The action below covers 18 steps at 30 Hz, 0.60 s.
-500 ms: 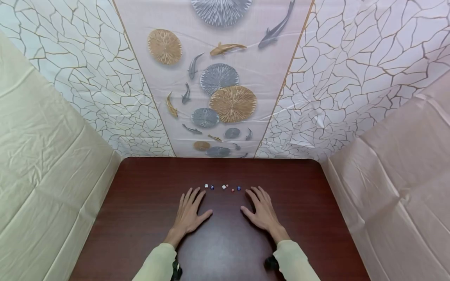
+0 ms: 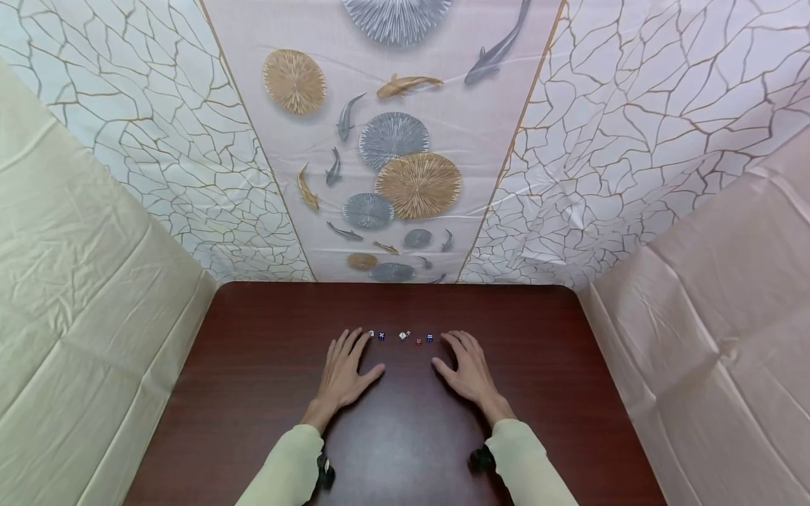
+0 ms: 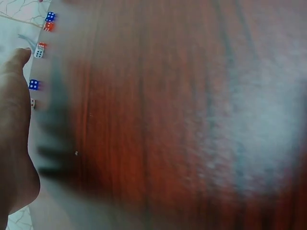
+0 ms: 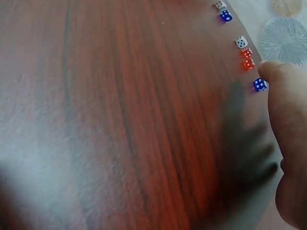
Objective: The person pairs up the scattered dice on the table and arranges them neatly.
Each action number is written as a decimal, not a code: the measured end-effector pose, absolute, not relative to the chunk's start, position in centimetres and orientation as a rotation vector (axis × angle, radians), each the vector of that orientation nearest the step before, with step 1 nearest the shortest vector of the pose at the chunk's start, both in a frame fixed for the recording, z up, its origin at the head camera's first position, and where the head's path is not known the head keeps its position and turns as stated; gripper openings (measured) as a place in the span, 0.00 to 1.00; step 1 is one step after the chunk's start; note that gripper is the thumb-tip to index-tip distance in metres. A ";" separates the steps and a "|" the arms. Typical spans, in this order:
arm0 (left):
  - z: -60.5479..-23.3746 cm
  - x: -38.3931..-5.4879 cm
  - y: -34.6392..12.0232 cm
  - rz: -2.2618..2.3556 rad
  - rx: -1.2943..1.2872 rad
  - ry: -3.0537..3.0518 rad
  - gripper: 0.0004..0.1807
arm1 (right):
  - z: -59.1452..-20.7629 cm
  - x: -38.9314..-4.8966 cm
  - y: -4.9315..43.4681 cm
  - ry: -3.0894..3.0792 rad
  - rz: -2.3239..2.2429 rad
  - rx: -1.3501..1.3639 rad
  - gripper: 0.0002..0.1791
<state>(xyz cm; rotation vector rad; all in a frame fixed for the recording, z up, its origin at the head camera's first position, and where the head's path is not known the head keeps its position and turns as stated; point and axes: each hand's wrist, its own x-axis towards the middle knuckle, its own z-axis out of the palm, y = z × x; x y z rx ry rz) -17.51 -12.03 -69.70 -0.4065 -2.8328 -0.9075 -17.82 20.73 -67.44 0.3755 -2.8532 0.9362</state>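
Observation:
Several small dice lie in a loose row on the dark wooden table. At the left end is a white die [image 2: 371,334] with a blue die [image 2: 382,336] beside it. Mid-row, a second white die [image 2: 402,336] sits close against a red die [image 2: 408,334]. Another red die [image 2: 419,341] and a second blue die [image 2: 429,338] finish the right end. My left hand [image 2: 344,372] spreads its fingers, the index fingertip right at the left white die. My right hand [image 2: 470,369], thumb apart, has its fingertips just right of the right-hand blue die. Neither hand holds anything.
The brown table [image 2: 405,443] reaches back to a patterned cloth [image 2: 418,186] with fish and round leaf shapes. Plain pale cloth walls [image 2: 69,295] stand along both sides. Dark devices [image 2: 482,460] are strapped at the wrists.
Both hands have shifted slightly forward toward the row of dice. The left index fingertip now overlaps the left white die's edge. The dice stay in place.

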 end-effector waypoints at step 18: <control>-68.5 -19.7 -11.2 -0.913 -0.387 -2.848 0.38 | -66.3 -19.8 19.0 -2.852 0.993 0.356 0.27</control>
